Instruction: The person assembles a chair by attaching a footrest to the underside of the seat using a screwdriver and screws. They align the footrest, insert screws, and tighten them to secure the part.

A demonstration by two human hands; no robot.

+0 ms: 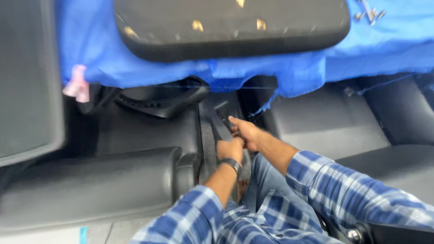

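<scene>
In the head view, blurred by motion, both hands meet at the centre of the frame over a narrow dark strip (220, 124) that runs up between two black seat cushions. The left hand (230, 149), with a dark watch (231, 163) on its wrist, sits just below and touching the right hand (246, 132). The left hand's fingers curl in on the strip, though the blur hides what exactly they pinch. The right hand's fingers lie pressed together and point up-left along the strip, its fingertips (231, 119) on it.

Blue checked sleeves (334, 190) fill the lower middle and lower right. A blue cloth (289, 68) drapes across the top of the frame, a black padded panel (230, 27) lying on it. A pink tag (77, 84) hangs at the upper left, and small metal screws (370, 13) lie on the cloth at the upper right.
</scene>
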